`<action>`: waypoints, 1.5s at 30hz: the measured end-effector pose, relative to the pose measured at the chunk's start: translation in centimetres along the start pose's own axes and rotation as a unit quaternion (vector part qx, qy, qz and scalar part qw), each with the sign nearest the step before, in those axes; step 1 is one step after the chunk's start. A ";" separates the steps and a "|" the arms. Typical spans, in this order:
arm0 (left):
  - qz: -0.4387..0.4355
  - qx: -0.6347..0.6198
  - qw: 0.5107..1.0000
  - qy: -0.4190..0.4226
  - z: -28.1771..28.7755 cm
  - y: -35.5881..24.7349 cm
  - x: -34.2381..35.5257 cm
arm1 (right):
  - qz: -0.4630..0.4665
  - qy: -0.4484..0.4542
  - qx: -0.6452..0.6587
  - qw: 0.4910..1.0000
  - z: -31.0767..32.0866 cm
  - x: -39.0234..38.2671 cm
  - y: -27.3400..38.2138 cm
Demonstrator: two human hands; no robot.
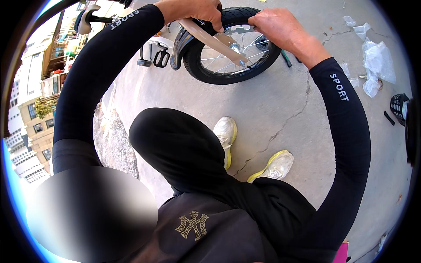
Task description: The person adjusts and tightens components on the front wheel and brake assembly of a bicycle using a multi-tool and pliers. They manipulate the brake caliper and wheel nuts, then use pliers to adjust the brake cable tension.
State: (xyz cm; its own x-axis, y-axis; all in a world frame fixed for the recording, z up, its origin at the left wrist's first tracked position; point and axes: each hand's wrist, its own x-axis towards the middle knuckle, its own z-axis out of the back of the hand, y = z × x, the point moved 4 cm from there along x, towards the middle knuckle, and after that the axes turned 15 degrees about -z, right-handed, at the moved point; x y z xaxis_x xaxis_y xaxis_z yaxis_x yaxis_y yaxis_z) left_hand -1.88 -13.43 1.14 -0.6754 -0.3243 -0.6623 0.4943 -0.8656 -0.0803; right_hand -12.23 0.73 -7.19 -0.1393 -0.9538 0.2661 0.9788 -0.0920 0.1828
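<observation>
A small bicycle's front wheel (204, 70) with a black tyre and silver spokes stands at the top centre, beside a beige fork (210, 41) and a black mudguard (177, 52). My right hand (280, 28) grips a flat silver multi-hole wrench (239, 29) over the wheel's upper part. My left hand (201, 11) is closed at the fork's upper part, its thumb pointing down by the wrench's other end; what its fingers hold is partly hidden. A silver axle nut shows below the wrench at the hub.
A pedal (161, 57) is left of the wheel. A dark green tool (286, 59) lies right on the cracked concrete (280, 101). Plastic wrappings (377, 61), a black basket (398, 107) and a black strip (389, 117) are farther right. My trainers and knee are below. Buildings show left.
</observation>
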 end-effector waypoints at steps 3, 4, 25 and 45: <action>0.000 0.016 1.000 0.004 0.0 0.1 0.1 | 0.011 0.016 0.010 1.000 0.7 1.3 -0.2; 0.003 0.021 1.000 0.007 -0.1 0.1 0.0 | 0.030 0.002 0.022 0.999 1.2 1.8 -0.2; 0.021 0.049 0.999 0.009 0.9 -1.2 -1.0 | 0.032 0.016 0.007 0.999 -0.3 2.6 1.9; -0.010 0.063 0.998 0.009 0.4 -0.5 -0.2 | -0.032 -0.021 0.158 0.987 -4.7 -0.3 0.6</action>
State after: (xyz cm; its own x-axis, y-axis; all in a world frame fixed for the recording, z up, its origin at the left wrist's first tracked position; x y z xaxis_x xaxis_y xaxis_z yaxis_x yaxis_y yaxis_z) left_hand -2.20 -13.10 1.63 -0.6738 -0.3016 -0.6745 0.4079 -0.9130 0.0008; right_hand -10.90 -0.39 -11.66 -0.2112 -0.9360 0.2816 0.8735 -0.0515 0.4840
